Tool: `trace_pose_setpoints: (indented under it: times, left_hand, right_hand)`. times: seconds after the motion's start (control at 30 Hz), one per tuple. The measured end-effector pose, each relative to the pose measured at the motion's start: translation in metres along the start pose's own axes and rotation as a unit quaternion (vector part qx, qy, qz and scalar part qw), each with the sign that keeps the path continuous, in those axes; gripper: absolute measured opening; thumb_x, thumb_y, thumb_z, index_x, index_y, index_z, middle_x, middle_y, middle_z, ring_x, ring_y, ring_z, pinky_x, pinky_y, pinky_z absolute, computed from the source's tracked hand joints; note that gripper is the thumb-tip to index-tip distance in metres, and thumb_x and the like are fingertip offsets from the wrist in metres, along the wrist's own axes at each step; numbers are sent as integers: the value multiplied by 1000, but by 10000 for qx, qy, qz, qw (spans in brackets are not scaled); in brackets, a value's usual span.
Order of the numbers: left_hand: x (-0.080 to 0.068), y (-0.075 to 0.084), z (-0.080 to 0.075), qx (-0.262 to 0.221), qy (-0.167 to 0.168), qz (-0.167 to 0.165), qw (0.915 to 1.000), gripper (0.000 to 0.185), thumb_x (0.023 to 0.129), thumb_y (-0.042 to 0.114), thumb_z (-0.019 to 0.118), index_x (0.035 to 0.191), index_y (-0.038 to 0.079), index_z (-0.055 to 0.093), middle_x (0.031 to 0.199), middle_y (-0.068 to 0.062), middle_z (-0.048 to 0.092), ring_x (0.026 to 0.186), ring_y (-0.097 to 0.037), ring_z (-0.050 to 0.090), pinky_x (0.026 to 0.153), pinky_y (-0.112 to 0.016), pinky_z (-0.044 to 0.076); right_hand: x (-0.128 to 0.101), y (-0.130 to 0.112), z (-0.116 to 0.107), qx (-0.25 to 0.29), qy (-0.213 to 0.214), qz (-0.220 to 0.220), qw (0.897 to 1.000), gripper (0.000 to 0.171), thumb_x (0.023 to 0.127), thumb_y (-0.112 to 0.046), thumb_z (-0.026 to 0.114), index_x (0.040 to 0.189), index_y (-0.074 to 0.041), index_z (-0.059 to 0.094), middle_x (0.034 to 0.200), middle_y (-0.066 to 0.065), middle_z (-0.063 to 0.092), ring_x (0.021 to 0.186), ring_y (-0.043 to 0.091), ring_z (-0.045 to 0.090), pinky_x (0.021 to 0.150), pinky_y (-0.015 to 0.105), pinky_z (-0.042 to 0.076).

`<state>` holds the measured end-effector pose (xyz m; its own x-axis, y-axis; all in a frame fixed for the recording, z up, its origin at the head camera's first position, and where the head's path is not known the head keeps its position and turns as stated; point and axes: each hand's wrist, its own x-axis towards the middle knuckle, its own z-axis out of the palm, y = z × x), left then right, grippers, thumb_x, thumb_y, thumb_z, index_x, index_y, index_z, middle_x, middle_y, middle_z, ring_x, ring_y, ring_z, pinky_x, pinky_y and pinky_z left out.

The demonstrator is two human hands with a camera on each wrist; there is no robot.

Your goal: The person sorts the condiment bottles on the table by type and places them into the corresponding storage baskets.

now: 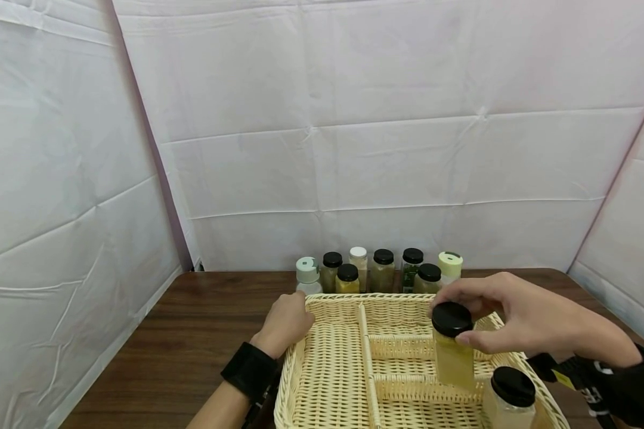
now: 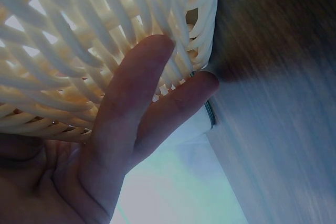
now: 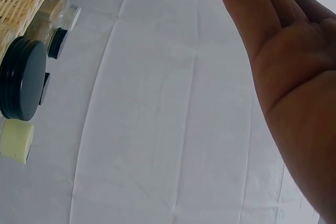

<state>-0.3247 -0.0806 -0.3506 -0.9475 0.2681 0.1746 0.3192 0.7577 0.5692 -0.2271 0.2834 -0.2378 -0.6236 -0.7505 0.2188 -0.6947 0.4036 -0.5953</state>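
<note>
Right now the right hand [image 1: 520, 319] pinches the black cap of a jar [image 1: 453, 351] of pale yellow liquid between thumb and fingertips, holding it upright over the right-hand compartments of the wicker basket [image 1: 322, 369]; whether its base touches the basket floor cannot be told from the head view. In the right wrist view only the palm [image 3: 294, 77] shows, with a sliver of the black cap at the fingertips. A second black-capped jar [image 1: 510, 399] stands inside the basket, in its near right corner, just beside the held one. The left hand [image 1: 284, 325] rests on the basket's far left rim, and in the left wrist view its straight fingers [image 2: 131, 108] lie flat against the outside of the woven wall [image 2: 79, 40], gripping nothing. Behind the basket's far edge, on the brown wooden table [image 1: 193, 322], stands a row of spice jars [image 1: 381, 271], most with black caps, one white-capped, with pale green-lidded ones at either end. White sheeting [image 1: 354, 119] hangs behind and to both sides of the basket. A black wrist strap [image 1: 249, 369] sits on the left forearm just outside the basket's left wall.
</note>
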Motion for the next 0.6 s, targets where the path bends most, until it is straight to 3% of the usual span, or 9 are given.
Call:
trace_pose_setpoints:
  times: [0.1,0.6]
  left_hand:
    - [-1,0,0,-48,-9,11,10000,16,94,-5,60,108,-11,64,69,-7,47,57,-20,49,52,-29,35]
    - [-2,0,0,-107,-20,17,9999,18,95,-5,59,111,-11,63,68,-6,46,55,-19,46,52,-29,33]
  right_hand:
    - [1,-5,1,90,-174,116,9997,44,100,-3,73,140,-19,64,121,0,71,98,19,75,86,34,59]
    - [1,-10,2,377,-979,154,9944,42,99,-6,74,138,-17,65,118,-3,73,102,17,74,88,35,59]
